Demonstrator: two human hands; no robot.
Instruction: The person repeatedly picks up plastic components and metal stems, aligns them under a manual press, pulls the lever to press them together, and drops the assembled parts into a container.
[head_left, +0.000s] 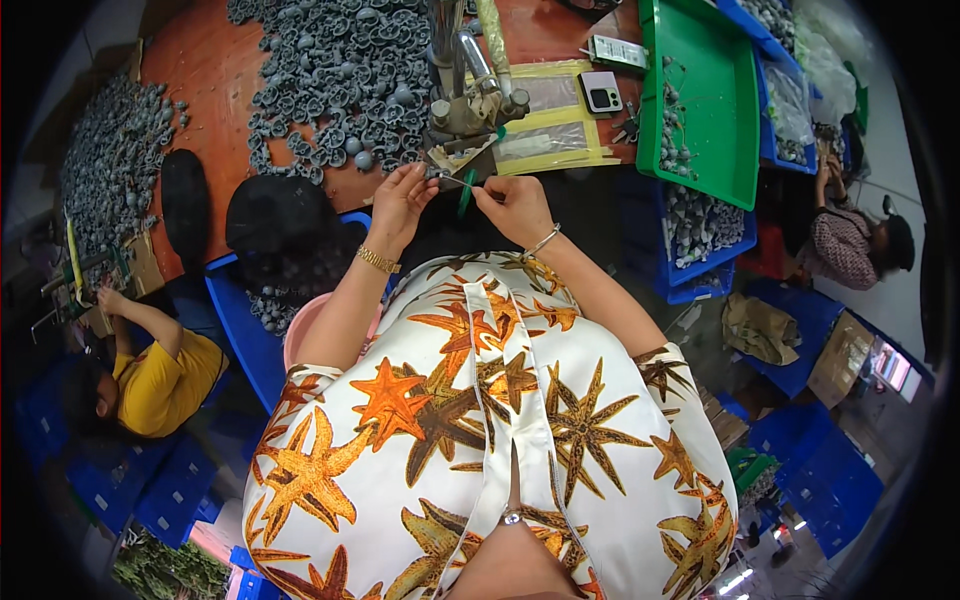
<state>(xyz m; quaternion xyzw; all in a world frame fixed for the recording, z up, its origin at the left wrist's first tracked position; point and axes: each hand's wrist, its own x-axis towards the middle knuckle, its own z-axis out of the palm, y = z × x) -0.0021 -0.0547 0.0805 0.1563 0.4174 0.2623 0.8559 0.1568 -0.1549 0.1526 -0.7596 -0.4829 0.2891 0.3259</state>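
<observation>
My left hand point(398, 208) is closed in a pinch on a small grey part point(433, 173), just below the head of a bench press point(478, 112). To its right, my right hand point(516, 210) pinches the end of a thin pale strand point(457, 182). This strand runs across toward the grey part; whether the two are joined is too small to tell. Behind the strand hangs a green strip point(467, 194). Beyond my left hand, a large heap of grey cup-shaped plastic pieces point(335, 85) and a few grey balls point(364, 160) cover the red tabletop point(215, 60).
A green tray point(715, 120) with some grey parts stands at the right, above blue crates point(735, 245). A phone point(601, 92) lies on yellow-taped sheets point(550, 145). A black stool seat point(275, 212) is at the left. A person in yellow point(170, 385) and another person point(848, 245) sit nearby.
</observation>
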